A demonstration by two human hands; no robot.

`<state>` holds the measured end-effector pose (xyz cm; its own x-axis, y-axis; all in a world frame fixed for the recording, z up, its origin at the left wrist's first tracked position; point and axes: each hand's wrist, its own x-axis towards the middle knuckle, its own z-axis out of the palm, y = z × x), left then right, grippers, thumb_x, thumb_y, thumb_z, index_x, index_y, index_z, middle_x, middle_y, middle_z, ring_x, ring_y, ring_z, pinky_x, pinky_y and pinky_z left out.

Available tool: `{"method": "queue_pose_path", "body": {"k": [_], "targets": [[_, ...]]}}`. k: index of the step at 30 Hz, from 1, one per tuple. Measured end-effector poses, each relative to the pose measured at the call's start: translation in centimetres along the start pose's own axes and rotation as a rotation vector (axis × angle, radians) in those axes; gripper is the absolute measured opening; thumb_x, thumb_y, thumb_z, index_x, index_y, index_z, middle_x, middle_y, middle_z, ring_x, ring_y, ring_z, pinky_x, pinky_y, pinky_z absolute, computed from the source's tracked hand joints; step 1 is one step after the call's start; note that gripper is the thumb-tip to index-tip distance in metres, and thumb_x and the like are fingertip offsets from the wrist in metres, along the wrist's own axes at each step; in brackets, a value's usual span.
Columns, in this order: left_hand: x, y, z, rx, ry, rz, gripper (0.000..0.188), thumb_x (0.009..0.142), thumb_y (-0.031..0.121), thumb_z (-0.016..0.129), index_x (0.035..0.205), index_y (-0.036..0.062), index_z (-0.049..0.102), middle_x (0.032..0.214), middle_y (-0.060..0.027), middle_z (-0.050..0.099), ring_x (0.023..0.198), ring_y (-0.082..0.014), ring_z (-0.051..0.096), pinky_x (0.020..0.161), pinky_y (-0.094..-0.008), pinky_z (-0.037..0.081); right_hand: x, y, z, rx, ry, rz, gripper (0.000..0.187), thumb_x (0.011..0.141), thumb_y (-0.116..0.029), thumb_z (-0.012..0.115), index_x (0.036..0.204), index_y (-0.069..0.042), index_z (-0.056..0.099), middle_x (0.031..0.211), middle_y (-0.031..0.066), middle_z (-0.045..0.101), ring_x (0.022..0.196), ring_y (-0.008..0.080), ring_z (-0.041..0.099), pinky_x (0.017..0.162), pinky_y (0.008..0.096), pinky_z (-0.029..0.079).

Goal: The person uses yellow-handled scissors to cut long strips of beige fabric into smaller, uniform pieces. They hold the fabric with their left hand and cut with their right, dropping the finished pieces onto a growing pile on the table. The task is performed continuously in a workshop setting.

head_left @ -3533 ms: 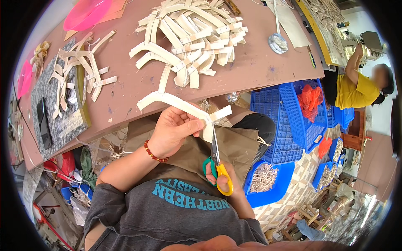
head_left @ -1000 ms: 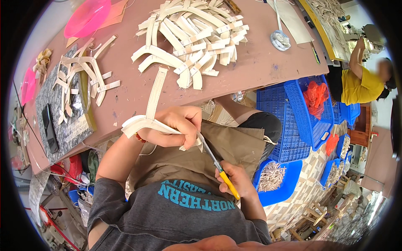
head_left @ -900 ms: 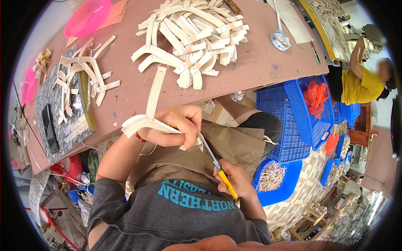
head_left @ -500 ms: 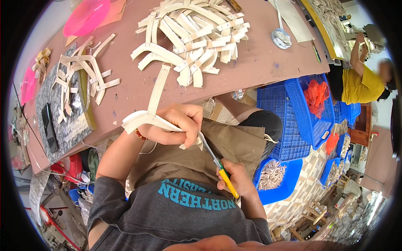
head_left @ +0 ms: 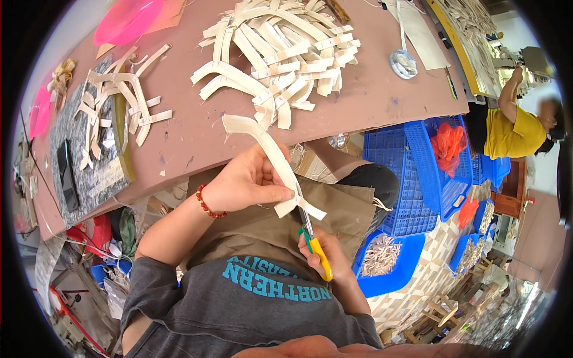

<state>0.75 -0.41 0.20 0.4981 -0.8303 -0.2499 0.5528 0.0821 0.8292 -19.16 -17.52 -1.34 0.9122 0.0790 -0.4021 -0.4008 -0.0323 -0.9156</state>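
My left hand (head_left: pixel 253 182) pinches a cream fabric strap piece (head_left: pixel 276 158) with a bent upper end and a forked lower end, held over my brown apron in front of the table edge. Gripped in my right hand (head_left: pixel 331 252) is a pair of scissors (head_left: pixel 323 262) with yellow and green handles. Its blades point up and reach the forked end of the strap piece, partly hidden by it, so I cannot tell whether they are cutting. Beyond my hands, a large pile of similar cream strap pieces (head_left: pixel 280 53) lies on the table.
On the brown table (head_left: pixel 197 134) lie a smaller strap cluster (head_left: pixel 122 89), a grey board with a phone (head_left: pixel 68 173), and a pink bowl (head_left: pixel 128 21). To the right are blue crates (head_left: pixel 391 173) and a blue tub of cut scraps (head_left: pixel 382 256). A person in yellow (head_left: pixel 516 128) works farther right.
The strap piece has been turned in my left hand: its long arm now slants up leftward, and its fork sits low. The scissors have come up more upright, their tips at the fork.
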Motion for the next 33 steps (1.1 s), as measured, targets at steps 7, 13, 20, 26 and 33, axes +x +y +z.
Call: {"method": "queue_pose_path", "body": {"k": [7,13,20,26,33], "targets": [[0.1,0.1,-0.1,0.028,-0.027,-0.013,0.043,0.076,-0.003,0.069,0.108,0.0051,0.041,0.088,-0.0035,0.06,0.077,-0.0077,0.058,0.064,-0.0218,0.048,0.2,0.0,1.0,0.144,0.025,0.009,0.052,0.077,-0.053,0.067,0.083,-0.004,0.051,0.068,0.0011,0.048,0.06,0.0109,0.047,0.057,0.0254,0.04],[0.1,0.3,-0.2,0.042,-0.041,-0.036,0.044,0.076,-0.003,0.069,0.108,0.0045,0.04,0.086,-0.0043,0.061,0.076,-0.0079,0.059,0.062,-0.0213,0.047,-0.2,-0.4,0.5,0.168,0.007,0.074,0.049,0.077,-0.049,0.068,0.081,-0.003,0.051,0.069,-0.001,0.047,0.061,0.007,0.045,0.055,0.0226,0.038],[0.0,0.1,-0.6,0.044,-0.049,-0.063,0.044,0.074,-0.005,0.07,0.106,0.0035,0.041,0.085,-0.0044,0.061,0.076,-0.0079,0.059,0.063,-0.0218,0.048,-0.1,0.1,-0.5,0.109,-0.037,0.017,0.047,0.077,-0.046,0.07,0.085,-0.003,0.052,0.07,0.0003,0.05,0.061,0.0075,0.045,0.055,0.0232,0.038],[-0.4,0.2,-0.6,0.063,-0.067,-0.066,0.043,0.074,-0.006,0.069,0.107,0.0035,0.042,0.087,-0.0043,0.059,0.078,-0.0085,0.06,0.066,-0.0231,0.049,0.3,-0.3,0.0,0.15,-0.051,0.112,0.05,0.076,-0.048,0.07,0.087,-0.002,0.052,0.068,0.0003,0.05,0.06,0.0079,0.045,0.054,0.0229,0.038],[-1.3,0.5,-0.4,-0.005,0.065,0.056,0.029,0.079,-0.002,0.067,0.104,0.0024,0.052,0.089,-0.0027,0.06,0.08,-0.0088,0.059,0.071,-0.0227,0.05,0.3,1.0,0.0,0.15,-0.047,0.031,0.046,0.077,-0.042,0.072,0.087,-0.002,0.052,0.067,-0.0007,0.048,0.059,0.0064,0.044,0.054,0.0219,0.037]]}}
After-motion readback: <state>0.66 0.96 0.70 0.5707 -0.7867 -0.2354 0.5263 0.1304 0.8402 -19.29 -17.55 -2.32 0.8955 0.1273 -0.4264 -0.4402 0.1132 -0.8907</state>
